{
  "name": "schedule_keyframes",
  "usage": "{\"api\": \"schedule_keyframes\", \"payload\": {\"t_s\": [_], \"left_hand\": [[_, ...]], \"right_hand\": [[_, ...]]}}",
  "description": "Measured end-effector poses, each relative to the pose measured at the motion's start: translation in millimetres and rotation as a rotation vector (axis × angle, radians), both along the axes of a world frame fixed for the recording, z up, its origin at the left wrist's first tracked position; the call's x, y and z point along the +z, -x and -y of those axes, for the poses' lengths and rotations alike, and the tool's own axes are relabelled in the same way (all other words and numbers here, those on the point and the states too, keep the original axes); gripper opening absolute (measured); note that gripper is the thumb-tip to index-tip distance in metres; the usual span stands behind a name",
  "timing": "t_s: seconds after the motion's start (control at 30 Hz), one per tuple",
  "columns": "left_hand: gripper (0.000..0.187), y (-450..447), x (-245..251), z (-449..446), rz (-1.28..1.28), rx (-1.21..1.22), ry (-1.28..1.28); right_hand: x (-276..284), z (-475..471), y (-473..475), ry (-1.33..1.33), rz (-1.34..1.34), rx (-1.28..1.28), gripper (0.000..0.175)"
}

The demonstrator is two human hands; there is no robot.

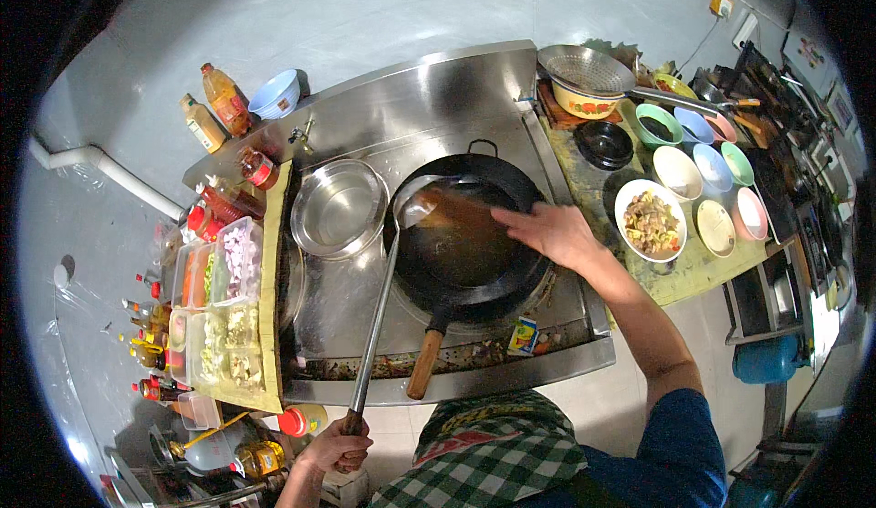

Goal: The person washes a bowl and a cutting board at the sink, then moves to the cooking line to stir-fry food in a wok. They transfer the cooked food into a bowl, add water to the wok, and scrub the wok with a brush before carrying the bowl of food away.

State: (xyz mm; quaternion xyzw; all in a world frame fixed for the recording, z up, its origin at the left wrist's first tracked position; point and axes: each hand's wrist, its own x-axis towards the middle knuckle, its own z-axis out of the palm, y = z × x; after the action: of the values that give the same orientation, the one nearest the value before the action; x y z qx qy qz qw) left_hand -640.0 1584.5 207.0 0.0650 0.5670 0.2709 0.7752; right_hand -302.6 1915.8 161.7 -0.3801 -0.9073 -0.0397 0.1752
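Observation:
My left hand (339, 448) grips the wooden end of a long-handled metal ladle (380, 316). The ladle's bowl (416, 205) is at the left inner side of a black wok (472, 294). Over the wok's right side is my right hand (551, 233), palm down. A brown, motion-blurred tool (455, 208) runs from its fingers towards the ladle bowl; its exact kind is unclear. The wok sits on a stainless steel stove (363, 302), its wooden handle (425, 364) towards me. Dark wet residue shows on the wok's bottom.
A metal basin of clear liquid (339, 208) stands left of the wok. Chopped vegetables fill plastic containers (236, 261) further left. At right, a table (674, 282) holds a bowl of sliced food (650, 222), several small bowls and a perforated strainer (585, 70) on an enamel pot (582, 103).

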Motion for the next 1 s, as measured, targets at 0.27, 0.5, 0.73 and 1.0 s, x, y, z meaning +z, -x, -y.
{"api": "schedule_keyframes", "payload": {"t_s": [0.27, 0.5, 0.73, 1.0], "left_hand": [[0.016, -1, 1, -6, -0.059, 0.011, 0.001], [0.018, -10, -5, -17, -0.195, 0.007, -0.005], [0.021, -29, 8, -36, -0.246, 0.079, 0.030], [0.009, -105, 50, -167, 0.920, -0.112, -0.178]], "right_hand": [[-9, 2, 4, 0.030, -0.085, -0.079, 0.036], [-11, 8, 12, 0.149, -0.086, 0.013, 0.037], [-11, 19, 12, 0.260, 0.081, 0.040, 0.034], [-50, 71, -38, 0.715, -0.522, -0.018, 0.037]]}}
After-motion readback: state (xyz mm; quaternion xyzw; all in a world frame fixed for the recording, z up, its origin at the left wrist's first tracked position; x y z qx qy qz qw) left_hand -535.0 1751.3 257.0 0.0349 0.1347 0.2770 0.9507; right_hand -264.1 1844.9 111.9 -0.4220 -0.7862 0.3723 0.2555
